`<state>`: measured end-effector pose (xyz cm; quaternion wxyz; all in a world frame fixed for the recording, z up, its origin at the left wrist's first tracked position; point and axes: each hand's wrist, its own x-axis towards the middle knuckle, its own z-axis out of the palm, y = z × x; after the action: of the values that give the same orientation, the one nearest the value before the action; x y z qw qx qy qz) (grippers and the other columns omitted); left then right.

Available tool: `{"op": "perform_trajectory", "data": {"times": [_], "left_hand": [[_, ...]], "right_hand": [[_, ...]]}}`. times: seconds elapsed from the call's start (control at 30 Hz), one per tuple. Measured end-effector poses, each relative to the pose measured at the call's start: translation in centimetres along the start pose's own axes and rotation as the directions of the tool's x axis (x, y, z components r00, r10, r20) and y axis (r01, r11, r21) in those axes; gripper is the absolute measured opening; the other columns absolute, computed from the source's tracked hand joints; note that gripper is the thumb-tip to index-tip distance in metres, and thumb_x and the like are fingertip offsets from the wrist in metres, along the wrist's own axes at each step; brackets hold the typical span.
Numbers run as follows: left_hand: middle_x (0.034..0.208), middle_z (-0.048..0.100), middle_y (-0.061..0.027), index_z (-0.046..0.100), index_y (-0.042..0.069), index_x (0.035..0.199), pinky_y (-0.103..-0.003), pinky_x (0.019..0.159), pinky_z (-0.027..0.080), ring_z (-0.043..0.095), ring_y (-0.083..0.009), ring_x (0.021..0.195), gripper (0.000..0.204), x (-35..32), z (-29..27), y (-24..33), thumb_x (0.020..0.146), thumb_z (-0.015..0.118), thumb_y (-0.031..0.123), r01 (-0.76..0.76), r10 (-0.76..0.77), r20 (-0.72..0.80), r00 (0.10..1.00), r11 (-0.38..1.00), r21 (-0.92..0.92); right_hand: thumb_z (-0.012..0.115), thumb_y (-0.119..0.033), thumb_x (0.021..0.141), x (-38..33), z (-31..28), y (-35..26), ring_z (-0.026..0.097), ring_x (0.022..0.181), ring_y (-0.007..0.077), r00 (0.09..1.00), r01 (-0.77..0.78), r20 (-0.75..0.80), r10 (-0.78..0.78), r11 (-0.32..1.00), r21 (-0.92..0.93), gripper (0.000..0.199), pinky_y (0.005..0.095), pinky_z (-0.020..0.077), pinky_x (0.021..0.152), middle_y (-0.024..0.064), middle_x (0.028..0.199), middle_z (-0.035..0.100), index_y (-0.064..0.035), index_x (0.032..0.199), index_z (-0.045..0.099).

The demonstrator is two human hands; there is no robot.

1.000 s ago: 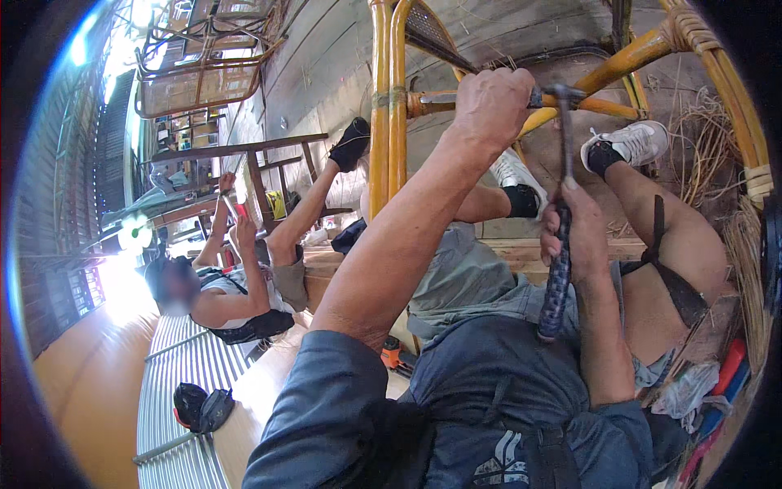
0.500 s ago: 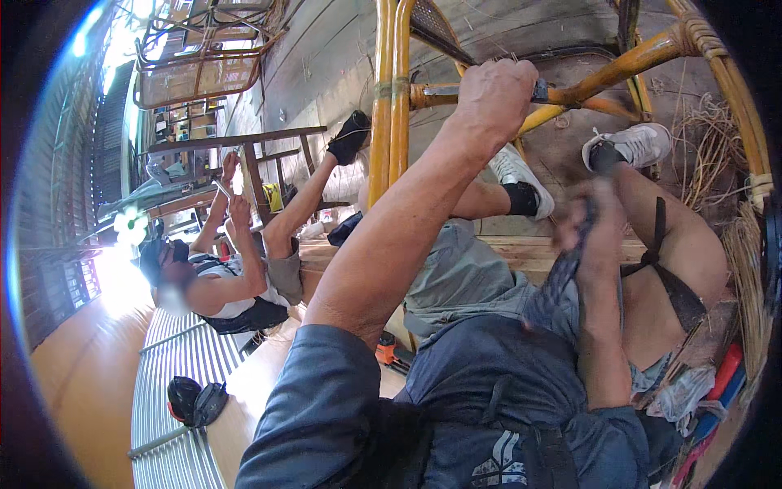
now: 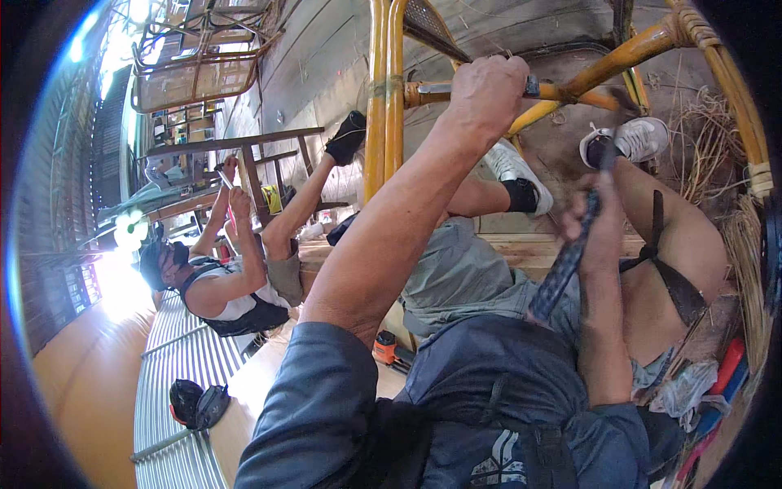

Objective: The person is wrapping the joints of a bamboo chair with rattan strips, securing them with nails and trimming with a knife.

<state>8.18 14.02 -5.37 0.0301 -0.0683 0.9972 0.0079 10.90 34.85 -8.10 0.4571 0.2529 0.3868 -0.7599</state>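
Note:
My left hand (image 3: pixel 489 90) is closed around the horizontal bar (image 3: pixel 436 92) of a yellow-brown rattan frame (image 3: pixel 375 106). A small grey piece (image 3: pixel 531 86) shows beside its fingers, too little of it to name. My right hand (image 3: pixel 599 224) grips a hammer (image 3: pixel 562 277) by its dark patterned handle. The blurred shaft and head point up toward the bar's right end, apart from my left hand. Beyond both hands, the frame's slanting rail (image 3: pixel 623 63) meets a bound post at the right.
My white shoes (image 3: pixel 521 175) stand on the floor beneath the frame. Loose rattan strands (image 3: pixel 709 151) lie at the right. To the left sits another person (image 3: pixel 232 281) beside a dark wooden frame (image 3: pixel 252 175). An orange-and-black tool (image 3: pixel 384 346) lies by my left elbow.
The hammer has swung so that its shaft and head now show above my right hand, which has shifted slightly. My left hand still grips the bar.

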Motion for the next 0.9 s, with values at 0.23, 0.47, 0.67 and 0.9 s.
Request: {"op": "perform_trajectory", "data": {"times": [0.23, 0.47, 0.67, 0.9], "left_hand": [[0.079, 0.061, -0.0199, 0.056, 0.003, 0.084, -0.047, 0.069, 0.047, 0.06, -0.0383, 0.08, 0.012, -0.1, 0.1, -0.4, 0.078, 0.049, 0.01, 0.015, -0.015, 0.016, 1.0, 1.0, -0.011], [0.08, 0.061, -0.02, 0.056, 0.003, 0.084, -0.047, 0.07, 0.046, 0.059, -0.0384, 0.081, 0.011, -0.4, 0.1, -0.5, 0.078, 0.049, 0.009, 0.009, -0.008, 0.023, 1.0, 1.0, -0.025], [0.08, 0.061, -0.0211, 0.055, 0.002, 0.084, -0.047, 0.071, 0.046, 0.06, -0.0385, 0.081, 0.011, -0.4, 0.2, -0.6, 0.078, 0.048, 0.008, -0.01, 0.01, -0.001, 1.0, 1.0, -0.026], [0.082, 0.061, -0.0217, 0.055, 0.001, 0.087, -0.048, 0.073, 0.045, 0.059, -0.0396, 0.082, 0.013, -0.3, 0.0, -0.6, 0.079, 0.047, 0.007, -0.007, 0.007, 0.01, 1.0, 1.0, -0.009]], "right_hand": [[0.043, -0.04, 0.092, -0.4, 0.5, 0.9, 0.041, 0.037, 0.0109, 0.984, -0.084, 0.142, 0.106, 0.984, -0.156, 0.032, 0.0255, 0.0365, 0.036, -0.0005, 0.056, 0.043, -0.0097, 0.083, 0.048], [0.044, -0.042, 0.09, 0.5, 0.4, 1.0, 0.041, 0.038, 0.011, 0.942, -0.157, 0.227, 0.247, 0.923, -0.352, 0.034, 0.0258, 0.0357, 0.035, 0.0009, 0.058, 0.045, -0.0091, 0.082, 0.048], [0.04, -0.038, 0.093, 0.4, -0.3, 0.0, 0.042, 0.039, 0.0101, 0.997, 0.051, 0.058, -0.057, 0.993, 0.104, 0.03, 0.0278, 0.0397, 0.035, -0.0008, 0.059, 0.042, -0.0098, 0.083, 0.046], [0.041, -0.04, 0.093, 0.1, 0.3, 0.2, 0.04, 0.037, 0.0108, 0.982, -0.08, 0.165, 0.088, 0.995, -0.054, 0.032, 0.025, 0.0336, 0.035, 0.0, 0.057, 0.042, -0.0084, 0.087, 0.048]]}}
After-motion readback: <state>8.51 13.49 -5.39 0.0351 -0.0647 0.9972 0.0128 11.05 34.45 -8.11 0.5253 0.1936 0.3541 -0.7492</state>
